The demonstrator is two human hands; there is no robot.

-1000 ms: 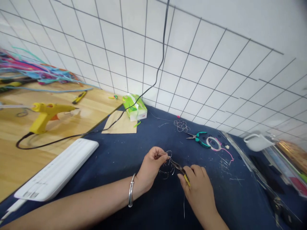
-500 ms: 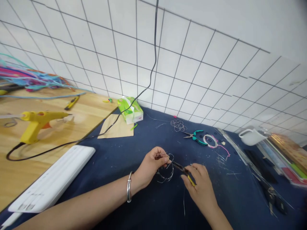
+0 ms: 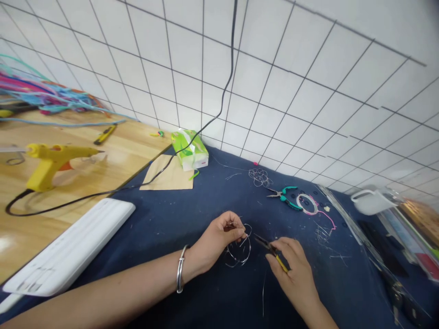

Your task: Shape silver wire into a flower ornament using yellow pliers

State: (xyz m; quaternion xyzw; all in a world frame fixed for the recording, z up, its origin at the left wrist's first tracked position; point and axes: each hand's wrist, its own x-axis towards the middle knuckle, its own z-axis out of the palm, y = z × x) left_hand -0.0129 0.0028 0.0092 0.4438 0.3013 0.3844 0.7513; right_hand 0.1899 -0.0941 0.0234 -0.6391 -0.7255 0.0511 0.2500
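Between thumb and fingertips, my left hand (image 3: 219, 237) pinches a thin silvery wire ring (image 3: 249, 256) that hangs in loops below the fingers. To its right, my right hand (image 3: 297, 269) is closed around yellow-handled pliers (image 3: 279, 258). The pliers' dark jaws point left at the wire and stand a short way apart from it. A loose straight piece of wire (image 3: 263, 297) lies on the dark blue cloth between the two forearms. My left fingers hide part of the wire.
Teal-handled pliers (image 3: 284, 196), a coiled wire (image 3: 259, 177) and a white ring (image 3: 307, 204) lie further back. On the left are a yellow glue gun (image 3: 51, 162), a white power strip (image 3: 75, 242) and a tissue pack (image 3: 190, 150). A black cord (image 3: 192, 141) crosses the view.
The pliers in my right hand have drawn back to the right, off the wire. My left hand keeps its pinch on the wire ring. The view has shifted slightly.
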